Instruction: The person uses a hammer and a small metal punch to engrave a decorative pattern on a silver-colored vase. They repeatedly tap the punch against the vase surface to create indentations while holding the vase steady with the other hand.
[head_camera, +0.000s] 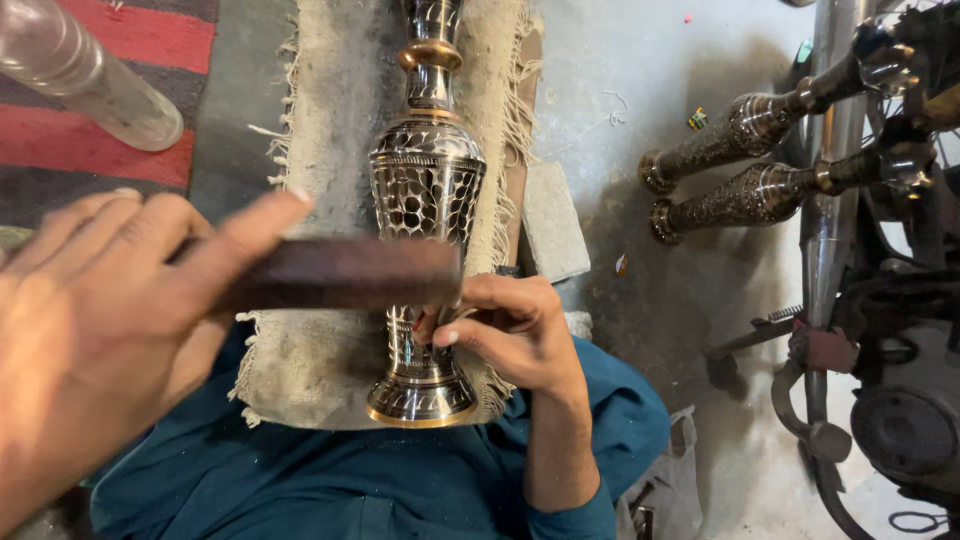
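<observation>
An engraved silver-and-black metal vase (427, 180) with brass bands lies on a burlap cloth (330, 120) across my lap, its base toward me. My left hand (110, 330), close to the camera and blurred, grips a dark wooden stick (350, 272) that crosses over the vase's lower body. My right hand (515, 330) rests against the vase's narrow stem just above the base; its fingers are curled around a small tool that is mostly hidden.
Two similar engraved vases (745, 160) lie on the concrete floor at the right, beside a motorcycle (870, 300). A grey stone block (553, 222) sits next to the cloth. A clear bottle (85, 75) lies on a red striped rug (120, 90) at the upper left.
</observation>
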